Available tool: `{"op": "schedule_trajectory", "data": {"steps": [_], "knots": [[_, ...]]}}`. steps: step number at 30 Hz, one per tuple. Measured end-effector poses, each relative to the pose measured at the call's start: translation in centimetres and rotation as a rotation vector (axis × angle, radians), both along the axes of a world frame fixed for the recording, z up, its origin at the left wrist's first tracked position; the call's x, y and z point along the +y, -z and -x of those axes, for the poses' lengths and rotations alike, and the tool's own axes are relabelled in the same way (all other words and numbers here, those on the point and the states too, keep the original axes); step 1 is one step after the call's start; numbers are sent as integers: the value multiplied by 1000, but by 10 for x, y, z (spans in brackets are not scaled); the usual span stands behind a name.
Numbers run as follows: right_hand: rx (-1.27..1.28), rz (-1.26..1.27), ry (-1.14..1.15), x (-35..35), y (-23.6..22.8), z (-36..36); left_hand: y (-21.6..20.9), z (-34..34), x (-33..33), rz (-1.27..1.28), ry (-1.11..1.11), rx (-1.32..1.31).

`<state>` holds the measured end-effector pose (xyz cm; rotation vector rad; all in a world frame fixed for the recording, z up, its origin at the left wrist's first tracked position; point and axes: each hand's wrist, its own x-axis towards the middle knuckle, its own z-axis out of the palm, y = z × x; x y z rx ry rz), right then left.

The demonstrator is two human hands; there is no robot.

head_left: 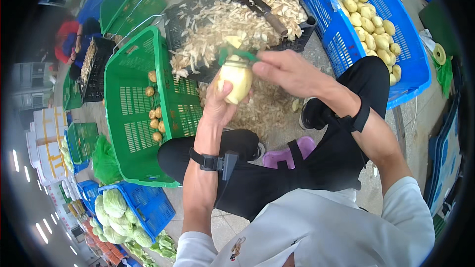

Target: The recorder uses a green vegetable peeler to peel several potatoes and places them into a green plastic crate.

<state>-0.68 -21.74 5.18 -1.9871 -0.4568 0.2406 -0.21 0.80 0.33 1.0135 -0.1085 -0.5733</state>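
Note:
In my left hand (221,100) is a large, mostly peeled potato (236,81), its pale yellow flesh showing. A green-handled peeler (246,56) is gripped by my right hand (287,69), its head at the top of the potato. A strip of peel (234,41) stands up beyond the peeler. Beneath both hands, a black plastic crate (183,24) carries a heap of potato peelings (213,34). Lying on the heap is a knife-like tool with a brown wooden handle (275,22).
A green basket (131,76) with several unpeeled potatoes (156,118) stands on my left. At the right, a blue basket (329,32) holds many peeled potatoes (373,29). Cabbages (115,203) fill another blue basket (156,212) at lower left. Someone in red (67,37) is far left.

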Motion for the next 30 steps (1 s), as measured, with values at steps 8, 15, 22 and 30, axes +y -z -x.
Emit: {"op": "schedule_trajectory", "data": {"steps": [8, 15, 22, 30], "knots": [[104, -113, 131, -8, 6, -6, -7, 6, -3, 53, -42, 78], [14, -3, 72, -11, 24, -13, 1, -3, -8, 27, -11, 120], [29, -38, 103, 2, 7, -4, -9, 2, -5, 64, 23, 85], [1, 8, 114, -15, 37, -18, -9, 2, -7, 63, 89, 84]]}}
